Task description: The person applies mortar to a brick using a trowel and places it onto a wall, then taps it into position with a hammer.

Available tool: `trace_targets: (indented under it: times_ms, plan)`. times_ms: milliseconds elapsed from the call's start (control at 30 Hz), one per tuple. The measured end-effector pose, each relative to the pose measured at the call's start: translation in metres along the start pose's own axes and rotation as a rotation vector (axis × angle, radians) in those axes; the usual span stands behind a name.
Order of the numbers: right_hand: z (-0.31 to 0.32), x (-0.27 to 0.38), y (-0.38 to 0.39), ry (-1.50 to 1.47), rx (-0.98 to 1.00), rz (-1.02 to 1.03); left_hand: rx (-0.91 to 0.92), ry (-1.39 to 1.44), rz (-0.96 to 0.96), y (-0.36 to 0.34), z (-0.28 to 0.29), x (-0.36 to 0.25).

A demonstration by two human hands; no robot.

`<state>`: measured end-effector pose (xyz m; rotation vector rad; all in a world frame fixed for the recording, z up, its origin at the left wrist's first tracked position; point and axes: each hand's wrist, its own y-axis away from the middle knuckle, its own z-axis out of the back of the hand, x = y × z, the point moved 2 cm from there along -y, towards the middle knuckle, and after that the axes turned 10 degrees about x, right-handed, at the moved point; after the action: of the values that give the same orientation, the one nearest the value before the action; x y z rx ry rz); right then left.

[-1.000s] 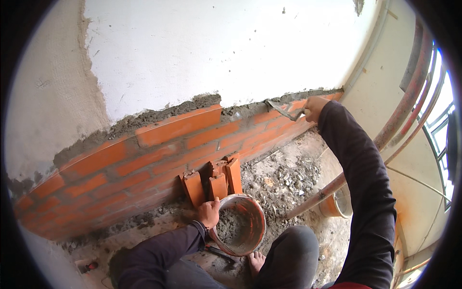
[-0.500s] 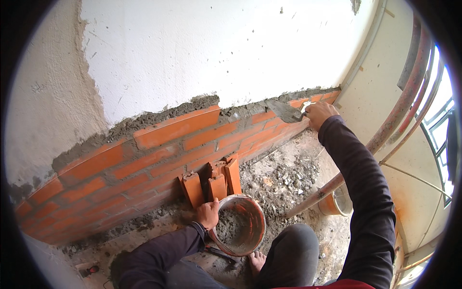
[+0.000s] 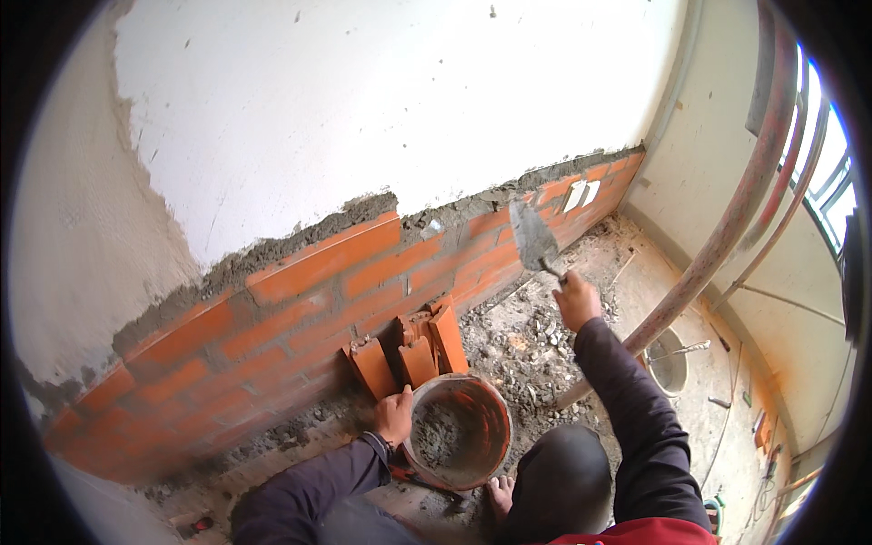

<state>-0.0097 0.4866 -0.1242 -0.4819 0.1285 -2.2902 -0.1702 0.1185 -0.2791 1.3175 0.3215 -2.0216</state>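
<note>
My left hand [image 3: 395, 416] grips the near-left rim of an orange bucket [image 3: 499, 425]. Grey mortar [image 3: 440, 438] lies in the bottom of it. In my right hand [image 3: 579, 302] is the handle of a pointed trowel [image 3: 533, 238], its blade angled up and left in front of the brick wall [image 3: 377, 272]. Some grey mortar smears show on the blade. Whether the blade touches the bricks I cannot tell. Along the wall's top runs a rough grey mortar joint [image 3: 318, 234] under the white wall face.
Several loose orange hollow bricks [image 3: 419, 361] stand between the bucket and the wall. Rubble [image 3: 531, 341] covers the floor to their right. A slanting metal pole [image 3: 718, 272] crosses beside my right arm, with a second bucket [image 3: 670, 363] behind it. White wall boxes [image 3: 581, 194] sit among the bricks.
My right hand has drawn the trowel back from the top of the wall, down and to the left. My left hand stays on the bucket rim. The view has shifted slightly.
</note>
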Motion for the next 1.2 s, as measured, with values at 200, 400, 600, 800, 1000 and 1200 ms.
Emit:
trace_targets:
  times_ms: [200, 400, 600, 800, 1000, 1200]
  plan:
    - [-0.064, 0.022, -0.011, -0.057, -0.071, 0.021, -0.026, 0.167, 0.018, 0.0, 0.002, 0.041]
    - [-0.079, -0.011, -0.043, -0.095, -0.162, -0.037, 0.035, 0.325, 0.092, 0.012, 0.003, 0.043]
    - [-0.075, -0.009, -0.044, -0.248, -0.039, -0.033, 0.022, 0.379, 0.118, 0.019, 0.005, 0.039]
    - [-0.06, 0.012, -0.037, -0.689, 0.217, -0.098, 0.018, 0.448, 0.133, 0.02, 0.004, 0.041]
    - [-0.043, 0.074, 0.0, -1.034, 0.464, -0.041, 0.006, 0.349, 0.129, 0.02, 0.007, 0.06]
    - [-0.078, 0.07, 0.013, -0.932, 0.181, 0.16, 0.003, 0.422, 0.145, 0.017, 0.006, 0.051]
